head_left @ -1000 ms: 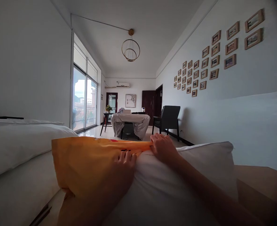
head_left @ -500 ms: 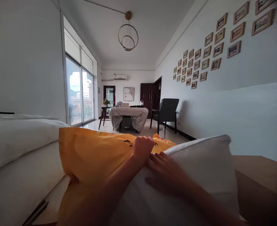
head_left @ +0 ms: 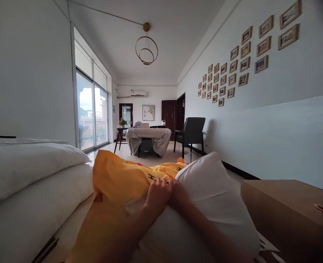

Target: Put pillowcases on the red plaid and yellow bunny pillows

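A yellow pillowcase (head_left: 119, 177) with black and red printed marks stands upright in front of me, bunched along its upper edge. A white pillow (head_left: 209, 182) sits against it on the right, its corner sticking up outside the yellow cloth. My left hand (head_left: 158, 191) is closed on the pillowcase's edge, at the middle where yellow meets white. Right beside it, touching it, my right hand (head_left: 178, 193) is closed at the same edge; its fingertips are hidden behind the left hand and the cloth.
Stacked white pillows (head_left: 35, 171) lie on the left. A brown cardboard box (head_left: 284, 201) stands at the right. Farther off are a table with a plastic cover (head_left: 161, 135), a dark armchair (head_left: 192, 131) and a plant (head_left: 122, 122) on a small stand.
Both hands have come together, the left lower and the right under it. The pillowcase's left corner has moved right and bunched; the white corner has tilted up and shifted left.
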A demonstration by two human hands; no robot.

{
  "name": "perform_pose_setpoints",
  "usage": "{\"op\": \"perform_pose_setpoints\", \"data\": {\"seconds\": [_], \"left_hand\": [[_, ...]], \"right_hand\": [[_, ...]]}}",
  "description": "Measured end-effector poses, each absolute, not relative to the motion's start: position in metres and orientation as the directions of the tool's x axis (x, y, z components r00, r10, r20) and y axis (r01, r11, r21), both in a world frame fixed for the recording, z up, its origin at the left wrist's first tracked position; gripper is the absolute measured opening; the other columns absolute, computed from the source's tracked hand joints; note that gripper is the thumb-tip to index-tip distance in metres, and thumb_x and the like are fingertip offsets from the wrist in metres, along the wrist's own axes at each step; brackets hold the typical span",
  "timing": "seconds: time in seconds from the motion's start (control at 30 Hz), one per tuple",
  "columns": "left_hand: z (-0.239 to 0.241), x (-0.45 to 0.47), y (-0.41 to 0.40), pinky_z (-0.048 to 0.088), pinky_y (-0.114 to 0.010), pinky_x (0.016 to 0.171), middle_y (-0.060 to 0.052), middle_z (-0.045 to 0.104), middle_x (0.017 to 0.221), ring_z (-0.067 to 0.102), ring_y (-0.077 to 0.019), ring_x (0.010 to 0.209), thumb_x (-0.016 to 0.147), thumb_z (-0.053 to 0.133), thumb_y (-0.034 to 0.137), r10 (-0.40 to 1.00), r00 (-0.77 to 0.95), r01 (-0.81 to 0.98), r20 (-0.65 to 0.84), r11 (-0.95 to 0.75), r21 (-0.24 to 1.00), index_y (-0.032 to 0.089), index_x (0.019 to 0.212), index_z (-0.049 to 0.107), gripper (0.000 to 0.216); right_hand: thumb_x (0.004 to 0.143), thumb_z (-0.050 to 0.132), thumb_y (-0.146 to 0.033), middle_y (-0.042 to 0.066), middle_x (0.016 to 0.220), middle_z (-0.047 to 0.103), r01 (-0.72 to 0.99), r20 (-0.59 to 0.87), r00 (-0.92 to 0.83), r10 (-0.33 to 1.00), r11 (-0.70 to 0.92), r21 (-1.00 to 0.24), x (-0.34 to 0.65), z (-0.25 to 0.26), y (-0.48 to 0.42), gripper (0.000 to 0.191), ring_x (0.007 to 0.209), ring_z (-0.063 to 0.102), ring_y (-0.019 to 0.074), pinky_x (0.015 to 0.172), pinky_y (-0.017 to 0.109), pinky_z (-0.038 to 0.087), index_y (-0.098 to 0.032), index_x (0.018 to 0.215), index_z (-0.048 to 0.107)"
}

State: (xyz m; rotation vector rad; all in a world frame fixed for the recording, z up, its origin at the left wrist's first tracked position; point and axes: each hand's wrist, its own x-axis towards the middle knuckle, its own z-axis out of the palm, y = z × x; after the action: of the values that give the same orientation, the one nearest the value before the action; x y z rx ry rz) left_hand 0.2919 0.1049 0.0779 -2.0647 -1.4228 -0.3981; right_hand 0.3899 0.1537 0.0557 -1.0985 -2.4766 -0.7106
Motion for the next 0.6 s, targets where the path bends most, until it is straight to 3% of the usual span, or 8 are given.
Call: {"op": "perform_pose_setpoints", "data": {"seconds": [0.13,0.23,0.37,0.5,0.6], "left_hand": [[0.065,0.242,0.105,0.046,-0.039,0.087,-0.012,0.06,0.113,0.056,-0.0245,0.107,0.092,0.04,0.012,0.757,0.327,0.938,0.565,-0.186,-0.294,0.018,0.118,0.055,0.031],[0.058,0.21,0.107,0.049,-0.039,0.074,-0.014,0.062,0.102,0.061,-0.0282,0.095,0.089,0.035,0.005,0.81,0.156,0.979,0.565,-0.051,-0.198,0.013,0.106,0.059,0.03],[0.051,0.204,0.104,0.049,-0.03,0.062,-0.006,0.066,0.091,0.066,-0.0219,0.079,0.089,0.038,0.008,0.844,0.097,0.993,0.528,-0.045,-0.11,0.018,0.111,0.058,0.032],[0.062,0.232,0.11,0.049,-0.031,0.077,-0.006,0.064,0.102,0.062,-0.0221,0.098,0.092,0.036,0.011,0.818,0.108,0.994,0.564,-0.075,-0.081,0.021,0.109,0.059,0.03],[0.078,0.251,0.121,0.048,-0.035,0.083,-0.01,0.062,0.112,0.058,-0.0252,0.107,0.093,0.033,0.013,0.812,0.074,0.997,0.578,-0.06,-0.043,0.019,0.117,0.055,0.033]], "right_hand": [[0.088,0.041,-0.008,0.017,0.092,0.066,0.792,0.52,-0.609,0.599,0.492,0.361,0.389,0.051,0.156,0.026,0.086,0.061,0.0272,0.077,0.04,0.042,-0.01,0.099,0.065],[0.09,0.039,-0.009,0.016,0.089,0.065,0.83,0.557,-0.557,0.615,0.415,0.372,0.384,0.049,0.162,0.026,0.081,0.061,0.0276,0.072,0.039,0.043,-0.01,0.1,0.062],[0.089,0.043,-0.009,0.014,0.083,0.065,0.841,0.583,-0.54,0.607,0.363,0.401,0.371,0.046,0.167,0.021,0.075,0.061,0.0258,0.067,0.037,0.042,-0.009,0.096,0.063],[0.088,0.046,-0.009,0.013,0.085,0.065,0.826,0.624,-0.564,0.542,0.347,0.445,0.371,0.045,0.157,0.017,0.074,0.06,0.0244,0.065,0.036,0.042,-0.01,0.095,0.061],[0.089,0.046,-0.011,0.012,0.088,0.064,0.819,0.66,-0.574,0.484,0.328,0.471,0.377,0.046,0.144,0.018,0.074,0.059,0.0237,0.064,0.037,0.041,-0.011,0.101,0.06]]}}
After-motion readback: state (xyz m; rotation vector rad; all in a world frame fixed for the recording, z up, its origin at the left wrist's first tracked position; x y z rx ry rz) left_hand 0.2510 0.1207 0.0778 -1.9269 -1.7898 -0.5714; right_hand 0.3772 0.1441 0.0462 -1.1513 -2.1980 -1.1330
